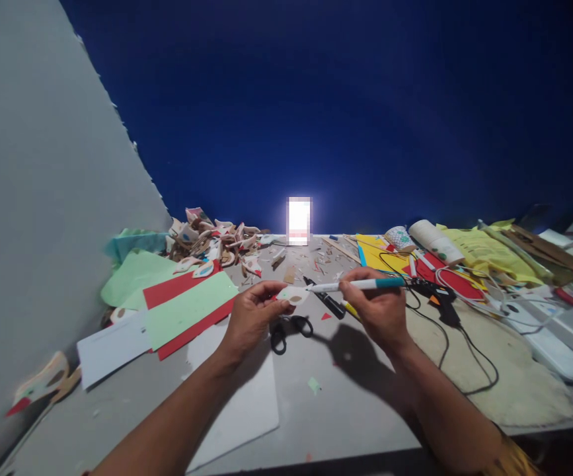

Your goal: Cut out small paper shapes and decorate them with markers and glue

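Observation:
My left hand (259, 311) pinches a small white paper cutout (295, 295) that carries a brown spot and a bit of red at its left end. In my right hand (378, 307) is a white marker (365, 285) with a teal end, held nearly level. Its tip points left and is at or close to the cutout's right edge; whether it touches, I cannot tell. Just below the cutout lie the black handles of scissors (291, 330). A black marker (332, 304) rests on the table behind the right hand's fingers.
Red and green paper strips (191, 311) and a white sheet (236, 410) lie left. Behind them is a heap of cutouts (211, 244). A black glue gun (439, 301) with looping cord sits right, near paper cups (435, 241). A bright, blurred-out screen (299, 221) stands at the back.

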### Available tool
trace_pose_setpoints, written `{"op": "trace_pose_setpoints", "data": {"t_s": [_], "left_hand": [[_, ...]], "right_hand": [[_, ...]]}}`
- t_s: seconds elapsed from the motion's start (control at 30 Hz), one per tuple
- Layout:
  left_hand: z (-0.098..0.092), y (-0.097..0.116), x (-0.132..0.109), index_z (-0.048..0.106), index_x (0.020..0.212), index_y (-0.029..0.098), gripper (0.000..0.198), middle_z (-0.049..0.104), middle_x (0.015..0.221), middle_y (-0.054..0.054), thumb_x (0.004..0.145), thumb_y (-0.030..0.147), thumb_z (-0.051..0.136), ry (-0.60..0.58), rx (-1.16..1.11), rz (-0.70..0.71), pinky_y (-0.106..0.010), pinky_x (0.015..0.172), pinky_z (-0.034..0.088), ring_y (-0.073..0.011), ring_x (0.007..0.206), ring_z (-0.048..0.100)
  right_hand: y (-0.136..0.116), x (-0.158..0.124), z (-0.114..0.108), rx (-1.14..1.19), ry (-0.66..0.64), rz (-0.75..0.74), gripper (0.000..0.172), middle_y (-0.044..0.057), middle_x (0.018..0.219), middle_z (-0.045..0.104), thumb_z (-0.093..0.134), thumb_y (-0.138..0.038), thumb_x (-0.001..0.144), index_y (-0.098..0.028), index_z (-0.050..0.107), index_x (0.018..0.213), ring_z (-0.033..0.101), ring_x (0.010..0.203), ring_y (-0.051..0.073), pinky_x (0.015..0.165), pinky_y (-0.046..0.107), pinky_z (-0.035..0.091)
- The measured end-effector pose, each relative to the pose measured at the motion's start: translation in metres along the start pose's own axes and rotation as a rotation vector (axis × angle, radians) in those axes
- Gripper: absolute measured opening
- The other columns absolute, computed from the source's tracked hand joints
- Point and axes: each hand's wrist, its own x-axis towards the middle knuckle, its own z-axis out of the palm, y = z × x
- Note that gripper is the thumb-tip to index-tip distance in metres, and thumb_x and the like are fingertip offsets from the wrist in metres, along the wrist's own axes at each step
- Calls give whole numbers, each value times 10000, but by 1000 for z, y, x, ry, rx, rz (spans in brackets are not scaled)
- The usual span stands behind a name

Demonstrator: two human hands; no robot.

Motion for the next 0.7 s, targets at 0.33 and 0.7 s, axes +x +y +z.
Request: {"op": "trace_pose_setpoints", "data": {"t_s": [0.33, 0.7], "left_hand": [[-7, -9, 6, 669, 1102, 139, 426, 727, 771, -58, 714, -8, 767, -60, -408, -258, -236, 668, 622, -144, 668, 713], [-1, -21, 1, 724, 1082, 92, 275, 686, 807, -60, 810, 62, 755, -309, -431, -400, -165, 624, 578, -80, 602, 625]], "right_hand": [[13, 19, 12, 804, 38, 666, 441, -26, 632, 622, 965, -354, 578, -156, 682, 851, 412, 479, 35, 391, 119, 321], [7, -5, 37, 664, -66, 538, 461, 78, 932, 789, 894, -353, 691, -205, 723, 1092, 563, 553, 98, 418, 183, 414]]}}
